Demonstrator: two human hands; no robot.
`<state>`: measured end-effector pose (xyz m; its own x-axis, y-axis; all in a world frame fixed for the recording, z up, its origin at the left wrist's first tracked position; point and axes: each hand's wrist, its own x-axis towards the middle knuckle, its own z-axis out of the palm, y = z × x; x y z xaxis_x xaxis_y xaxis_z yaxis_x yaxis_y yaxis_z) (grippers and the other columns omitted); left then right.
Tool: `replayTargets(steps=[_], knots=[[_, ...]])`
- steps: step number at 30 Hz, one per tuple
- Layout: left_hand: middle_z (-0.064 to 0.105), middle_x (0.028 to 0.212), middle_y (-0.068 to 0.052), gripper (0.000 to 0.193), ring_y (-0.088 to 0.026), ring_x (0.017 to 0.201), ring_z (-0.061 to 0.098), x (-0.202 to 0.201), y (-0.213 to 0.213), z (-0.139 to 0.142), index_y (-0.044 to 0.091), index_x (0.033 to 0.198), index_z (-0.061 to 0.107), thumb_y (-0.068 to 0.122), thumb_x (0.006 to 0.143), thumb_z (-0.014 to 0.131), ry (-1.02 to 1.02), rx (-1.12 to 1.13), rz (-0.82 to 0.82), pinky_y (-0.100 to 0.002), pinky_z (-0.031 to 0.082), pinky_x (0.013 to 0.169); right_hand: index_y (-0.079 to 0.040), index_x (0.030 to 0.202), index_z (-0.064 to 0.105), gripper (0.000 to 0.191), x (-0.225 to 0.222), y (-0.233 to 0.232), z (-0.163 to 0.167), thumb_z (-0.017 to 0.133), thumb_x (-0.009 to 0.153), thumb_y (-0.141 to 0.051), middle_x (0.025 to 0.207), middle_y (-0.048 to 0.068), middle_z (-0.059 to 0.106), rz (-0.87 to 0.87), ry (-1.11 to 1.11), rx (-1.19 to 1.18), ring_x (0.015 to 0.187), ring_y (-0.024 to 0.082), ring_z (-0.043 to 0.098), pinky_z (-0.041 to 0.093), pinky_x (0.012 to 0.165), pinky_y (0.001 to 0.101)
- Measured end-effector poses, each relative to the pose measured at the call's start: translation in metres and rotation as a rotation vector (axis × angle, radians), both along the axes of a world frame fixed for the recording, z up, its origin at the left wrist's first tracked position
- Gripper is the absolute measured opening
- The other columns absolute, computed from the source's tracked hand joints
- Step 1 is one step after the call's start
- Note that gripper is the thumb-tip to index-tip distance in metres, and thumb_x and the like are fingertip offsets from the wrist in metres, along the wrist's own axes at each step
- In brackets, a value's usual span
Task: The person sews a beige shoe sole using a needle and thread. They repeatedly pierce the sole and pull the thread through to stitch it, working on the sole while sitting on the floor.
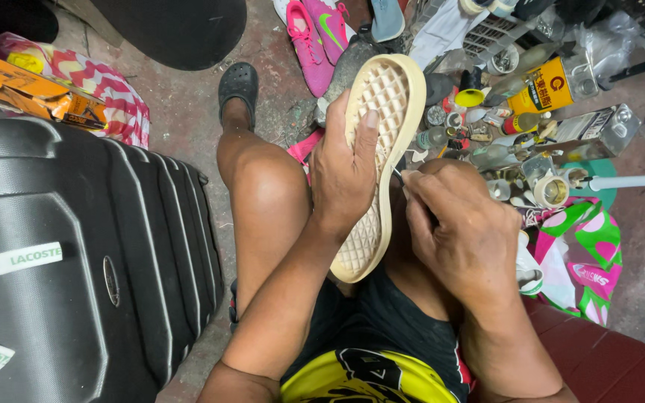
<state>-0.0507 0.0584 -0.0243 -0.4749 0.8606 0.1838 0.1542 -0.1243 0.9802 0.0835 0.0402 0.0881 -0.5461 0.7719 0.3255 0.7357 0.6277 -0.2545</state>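
Tool mostly hidden in right hand

Clutter around the work spot
Black suitcase at eight o'clock; pink sneakers at twelve; bottles and tins at two.

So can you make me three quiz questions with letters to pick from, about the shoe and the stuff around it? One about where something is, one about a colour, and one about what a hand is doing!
1. Where is the black suitcase?
A. beside the person's left leg
B. on the person's lap
C. behind the bottles

2. What colour is the shoe sole?
A. bright blue
B. cream
C. black

3. What is the left hand doing?
A. lying flat on the floor
B. gripping the shoe sole
C. holding a bottle

Answers:
1 A, the suitcase fills the picture's left side, next to the left knee.
2 B, its waffle-patterned underside is pale cream.
3 B, its fingers wrap over the sole's edge, while the right hand works at the other edge.
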Motion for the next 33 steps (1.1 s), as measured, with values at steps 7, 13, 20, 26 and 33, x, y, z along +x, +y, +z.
replayTargets(steps=[7, 13, 20, 26, 33], knots=[[0.063, 0.104, -0.010, 0.043, -0.018, 0.096, 0.059, 0.010, 0.011, -0.025, 0.002, 0.135, 0.057, 0.036, 0.117, 0.038, -0.319, 0.059, -0.369, -0.032, 0.050, 0.086, -0.003, 0.091, 0.071, 0.007, 0.033, 0.047, -0.029, 0.075, 0.087, -0.007, 0.079, 0.008, 0.067, 0.267, 0.277, -0.352, 0.067, 0.021, 0.066, 0.050, 0.063, 0.0320], [0.058, 0.097, -0.001, 0.044, -0.010, 0.088, 0.054, 0.020, 0.012, -0.048, 0.003, 0.125, 0.058, 0.039, 0.117, 0.034, -0.554, 0.054, -0.583, -0.028, 0.049, 0.081, -0.004, 0.088, 0.068, 0.006, 0.040, 0.054, -0.069, 0.074, 0.090, -0.006, 0.080, 0.008, 0.069, 0.347, 0.535, -0.499, 0.069, 0.018, 0.067, 0.050, 0.067, 0.0279], [0.069, 0.100, -0.011, 0.045, -0.018, 0.092, 0.068, 0.011, 0.009, -0.021, 0.006, 0.126, 0.058, 0.043, 0.108, 0.041, -0.094, -0.177, -0.281, -0.034, 0.052, 0.082, -0.004, 0.093, 0.073, 0.009, 0.039, 0.035, -0.045, 0.079, 0.091, -0.010, 0.085, 0.010, 0.069, 0.197, 0.209, -0.129, 0.074, 0.026, 0.068, 0.051, 0.068, 0.0336], [0.071, 0.106, -0.018, 0.043, -0.030, 0.100, 0.071, 0.018, 0.016, -0.034, 0.005, 0.125, 0.059, 0.042, 0.110, 0.042, -0.195, -0.140, -0.359, -0.038, 0.054, 0.090, -0.006, 0.091, 0.072, 0.005, 0.043, 0.048, -0.061, 0.075, 0.092, -0.008, 0.083, 0.007, 0.070, 0.211, 0.382, -0.330, 0.074, 0.020, 0.070, 0.051, 0.068, 0.0297], [0.058, 0.132, -0.028, 0.042, -0.040, 0.122, 0.060, 0.045, 0.028, -0.083, -0.002, 0.142, 0.046, 0.031, 0.116, 0.050, 0.048, 0.300, -0.462, -0.045, 0.048, 0.104, -0.002, 0.085, 0.069, 0.012, 0.067, 0.061, -0.095, 0.073, 0.093, -0.010, 0.078, 0.005, 0.070, 0.223, 0.644, -0.567, 0.061, 0.014, 0.061, 0.047, 0.062, 0.0257]])
